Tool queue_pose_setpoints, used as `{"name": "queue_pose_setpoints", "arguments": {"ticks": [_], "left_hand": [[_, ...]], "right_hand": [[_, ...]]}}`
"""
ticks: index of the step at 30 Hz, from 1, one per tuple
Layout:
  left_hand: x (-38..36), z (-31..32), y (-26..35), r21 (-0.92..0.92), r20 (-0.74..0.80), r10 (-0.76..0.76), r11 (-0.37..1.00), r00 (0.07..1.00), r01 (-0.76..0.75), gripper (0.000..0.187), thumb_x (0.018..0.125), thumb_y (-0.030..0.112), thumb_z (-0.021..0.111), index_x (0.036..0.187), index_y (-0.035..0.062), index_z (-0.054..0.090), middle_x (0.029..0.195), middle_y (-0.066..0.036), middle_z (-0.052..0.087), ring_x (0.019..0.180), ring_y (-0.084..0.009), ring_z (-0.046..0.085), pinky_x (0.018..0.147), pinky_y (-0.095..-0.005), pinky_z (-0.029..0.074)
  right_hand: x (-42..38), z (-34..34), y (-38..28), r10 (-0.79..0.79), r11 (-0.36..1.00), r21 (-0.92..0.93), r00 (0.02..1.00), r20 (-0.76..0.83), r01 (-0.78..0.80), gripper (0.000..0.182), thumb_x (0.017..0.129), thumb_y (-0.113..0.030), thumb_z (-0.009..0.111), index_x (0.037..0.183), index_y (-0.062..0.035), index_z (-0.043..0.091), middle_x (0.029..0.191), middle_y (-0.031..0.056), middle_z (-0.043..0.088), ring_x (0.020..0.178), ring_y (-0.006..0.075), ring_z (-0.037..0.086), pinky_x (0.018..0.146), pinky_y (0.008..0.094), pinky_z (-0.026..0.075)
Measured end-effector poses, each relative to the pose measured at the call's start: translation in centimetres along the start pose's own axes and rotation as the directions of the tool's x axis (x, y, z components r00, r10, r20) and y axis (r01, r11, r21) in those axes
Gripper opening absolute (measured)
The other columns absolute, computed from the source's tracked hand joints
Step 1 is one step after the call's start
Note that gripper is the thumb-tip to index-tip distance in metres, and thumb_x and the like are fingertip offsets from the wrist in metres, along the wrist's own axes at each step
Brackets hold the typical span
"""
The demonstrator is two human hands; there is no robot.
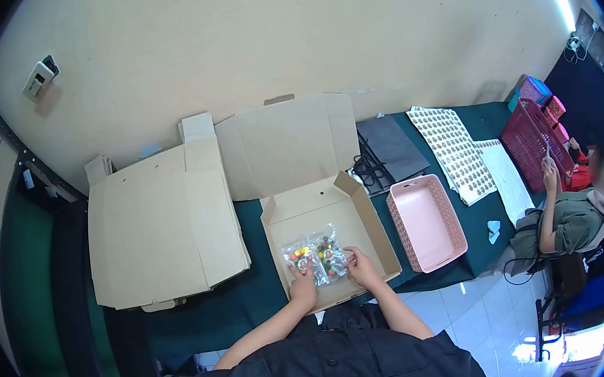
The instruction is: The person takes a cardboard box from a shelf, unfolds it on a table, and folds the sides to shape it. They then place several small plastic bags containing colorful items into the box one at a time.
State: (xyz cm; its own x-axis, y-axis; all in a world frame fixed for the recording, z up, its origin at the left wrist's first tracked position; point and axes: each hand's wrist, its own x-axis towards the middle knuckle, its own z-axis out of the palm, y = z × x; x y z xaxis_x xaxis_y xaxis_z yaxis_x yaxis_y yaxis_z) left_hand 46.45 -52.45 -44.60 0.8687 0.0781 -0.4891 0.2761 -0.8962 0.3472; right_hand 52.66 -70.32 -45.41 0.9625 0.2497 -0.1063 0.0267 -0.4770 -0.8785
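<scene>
An open cardboard box sits before me with its lid raised against the wall. Two clear plastic bags lie side by side inside it, the left bag and the right bag, both holding small colourful pieces. My left hand rests its slightly spread fingers on the lower part of the left bag. At the right bag's edge is my right hand, its fingers bent and a little apart; whether they touch the plastic is hard to tell.
Flattened cardboard boxes are stacked on the left. To the right are a pink basket, a dark paper bag, sticker sheets and a maroon basket. A person stands at the table's right end.
</scene>
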Motion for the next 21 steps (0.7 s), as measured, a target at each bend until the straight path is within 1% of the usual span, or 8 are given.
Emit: {"name": "queue_pose_setpoints", "arguments": {"ticks": [6,8,11,13,15,17,18,21], "left_hand": [[0.2,-1.7,0.6,-0.144,-0.152,-0.014,0.99,0.988,-0.008,0.066,0.085,0.02,0.046,0.139,0.0136,0.009,0.127,-0.036,0.029,0.084,-0.0385,0.06,0.067,-0.0416,0.05],[-1.0,-4.0,0.5,-0.255,-0.297,0.126,0.945,0.946,-0.206,0.056,0.088,0.015,0.035,0.138,0.0068,0.011,0.123,-0.026,0.043,0.087,-0.0354,0.06,0.069,-0.0415,0.05],[-1.4,-6.8,0.1,-0.166,-0.131,0.012,0.986,0.991,-0.034,0.053,0.087,0.011,0.034,0.137,0.0044,0.014,0.122,-0.018,0.047,0.091,-0.0336,0.058,0.072,-0.0413,0.049],[-1.7,-7.4,-0.6,-0.297,-0.441,0.058,0.932,0.896,-0.207,0.049,0.087,0.01,0.034,0.134,0.0031,0.022,0.125,-0.022,0.043,0.1,-0.0363,0.053,0.078,-0.0418,0.047],[-1.9,-7.1,-0.3,-0.214,-0.362,0.087,0.961,0.928,-0.174,0.049,0.087,0.011,0.035,0.134,0.003,0.024,0.128,-0.023,0.039,0.106,-0.0377,0.05,0.082,-0.0414,0.046],[-2.0,-5.1,-0.6,-0.13,-0.452,0.146,0.965,0.88,-0.226,0.049,0.086,0.013,0.037,0.133,0.0033,0.026,0.131,-0.023,0.036,0.109,-0.0388,0.047,0.084,-0.0424,0.044],[-2.2,-3.9,-0.9,-0.087,-0.492,0.184,0.962,0.851,-0.259,0.047,0.086,0.013,0.039,0.131,0.0029,0.03,0.129,-0.023,0.037,0.109,-0.0387,0.046,0.085,-0.0431,0.044],[-2.2,-1.1,-1.5,0.206,-0.433,0.364,0.931,0.825,-0.302,0.038,0.084,0.016,0.044,0.119,0.0009,0.043,0.123,-0.022,0.043,0.096,-0.0382,0.054,0.078,-0.0438,0.047]], "right_hand": [[0.6,-1.0,1.1,0.088,0.992,0.113,0.97,-0.226,-0.064,0.043,0.077,0.006,0.053,0.118,-0.0017,0.044,0.076,0.009,0.058,0.066,0.0119,0.059,0.059,0.0231,0.048],[0.9,-1.1,1.3,0.114,0.988,0.13,0.968,-0.224,-0.086,0.041,0.078,0.006,0.052,0.117,-0.001,0.044,0.077,0.0091,0.058,0.067,0.0121,0.059,0.058,0.0233,0.049],[0.6,-1.0,0.7,0.202,0.945,0.292,0.966,-0.164,-0.148,0.041,0.078,0.006,0.051,0.118,-0.0012,0.044,0.078,0.0088,0.059,0.066,0.0121,0.059,0.055,0.024,0.05],[1.0,-1.0,1.3,0.221,0.914,0.353,0.975,-0.028,-0.197,0.042,0.079,0.005,0.051,0.119,-0.0011,0.042,0.078,0.0088,0.058,0.067,0.013,0.059,0.054,0.0251,0.051],[1.0,-0.2,1.8,0.301,0.819,0.535,0.949,-0.09,-0.21,0.042,0.078,0.005,0.05,0.119,-0.0003,0.042,0.075,0.0087,0.057,0.065,0.0143,0.058,0.053,0.0265,0.052],[1.1,0.0,0.8,0.357,0.832,0.492,0.926,-0.121,-0.256,0.045,0.075,0.007,0.05,0.119,-0.0002,0.043,0.074,0.0079,0.056,0.063,0.0147,0.057,0.051,0.0271,0.052],[1.4,0.6,1.9,0.335,0.898,0.324,0.94,-0.069,-0.297,0.046,0.075,0.006,0.05,0.12,-0.0014,0.044,0.072,0.0068,0.056,0.06,0.0141,0.057,0.05,0.0273,0.051],[1.2,1.1,3.0,0.276,0.893,0.279,0.92,0.278,-0.352,0.052,0.074,-0.001,0.056,0.124,-0.006,0.043,0.071,0.0071,0.059,0.059,0.0137,0.057,0.051,0.0272,0.047]]}}
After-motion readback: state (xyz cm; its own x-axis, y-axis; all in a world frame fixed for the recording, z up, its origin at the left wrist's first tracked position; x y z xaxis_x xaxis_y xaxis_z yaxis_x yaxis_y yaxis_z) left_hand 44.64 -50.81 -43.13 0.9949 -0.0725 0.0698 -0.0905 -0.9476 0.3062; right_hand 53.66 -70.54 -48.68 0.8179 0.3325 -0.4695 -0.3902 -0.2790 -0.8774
